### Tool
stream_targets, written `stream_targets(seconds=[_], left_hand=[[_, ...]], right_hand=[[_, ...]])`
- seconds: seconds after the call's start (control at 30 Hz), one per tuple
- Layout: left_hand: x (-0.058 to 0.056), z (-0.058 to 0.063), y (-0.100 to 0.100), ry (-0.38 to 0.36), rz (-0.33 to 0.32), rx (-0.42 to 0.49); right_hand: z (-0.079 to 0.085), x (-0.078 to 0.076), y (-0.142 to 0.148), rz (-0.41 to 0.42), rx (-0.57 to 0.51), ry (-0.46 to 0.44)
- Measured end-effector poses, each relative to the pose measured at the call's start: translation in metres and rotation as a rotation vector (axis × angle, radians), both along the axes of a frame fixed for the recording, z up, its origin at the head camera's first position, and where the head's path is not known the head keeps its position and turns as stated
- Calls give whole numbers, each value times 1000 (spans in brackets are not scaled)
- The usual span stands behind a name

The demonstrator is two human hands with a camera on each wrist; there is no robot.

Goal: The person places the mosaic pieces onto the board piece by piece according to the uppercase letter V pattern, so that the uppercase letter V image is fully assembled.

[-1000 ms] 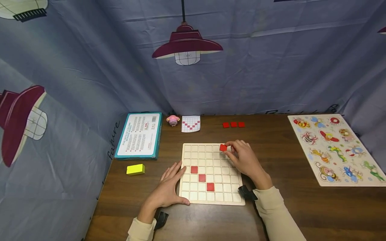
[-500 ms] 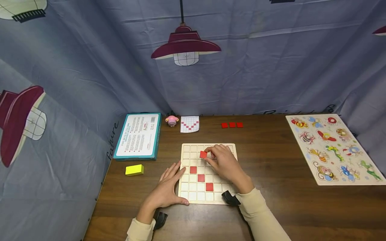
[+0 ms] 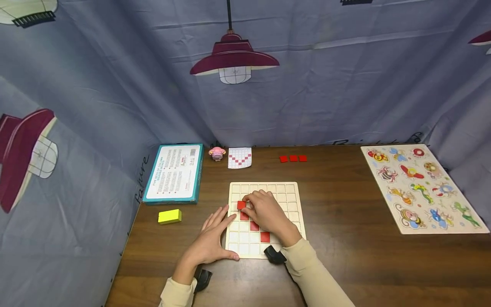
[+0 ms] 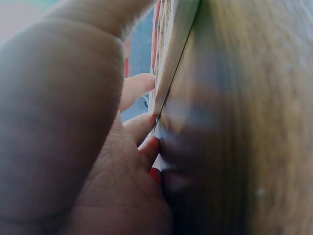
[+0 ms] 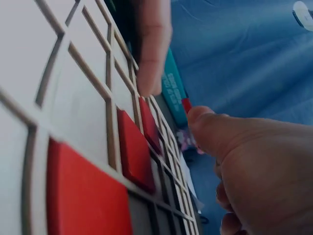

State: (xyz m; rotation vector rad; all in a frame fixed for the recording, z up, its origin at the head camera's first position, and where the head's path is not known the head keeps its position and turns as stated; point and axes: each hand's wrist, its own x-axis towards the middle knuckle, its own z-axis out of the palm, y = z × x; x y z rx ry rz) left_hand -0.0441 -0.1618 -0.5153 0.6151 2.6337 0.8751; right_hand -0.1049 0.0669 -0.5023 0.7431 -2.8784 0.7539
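A pale wooden grid board (image 3: 289, 197) lies on the table with three red tiles in a diagonal; the nearest red tile (image 3: 265, 237) is also in the right wrist view (image 5: 88, 196). My right hand (image 3: 267, 213) pinches another red square tile (image 3: 241, 205) by its edge, near the board's left columns. In the right wrist view, this pinched tile (image 5: 186, 105) shows at the thumb tip, raised off the grid. My left hand (image 3: 211, 238) rests at the board's left side with fingers spread. Up close in the left wrist view, its fingertips (image 4: 142, 88) touch the board's edge (image 4: 176, 54).
Three loose red tiles (image 3: 293, 158) lie behind the board. A paper pattern card (image 3: 240, 158), a pink figurine (image 3: 217, 154) and a teal-edged box (image 3: 174, 172) stand at the back left. A yellow block (image 3: 169, 216) sits left; an insect puzzle board (image 3: 423, 187) lies right.
My right hand has carried the pinched red tile leftward and nearer over the board, from its upper right to above the diagonal's far end. The left hand has stayed in place.
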Motion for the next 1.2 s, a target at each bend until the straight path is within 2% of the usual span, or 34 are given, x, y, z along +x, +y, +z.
stream_targets(seconds=[0.6, 1.2], left_hand=[[0, 2, 1, 6, 15, 15], [-1, 1, 1, 15, 8, 22]], right_hand=[[-5, -11, -21, -2, 63, -15], [0, -12, -28, -34, 37, -34]])
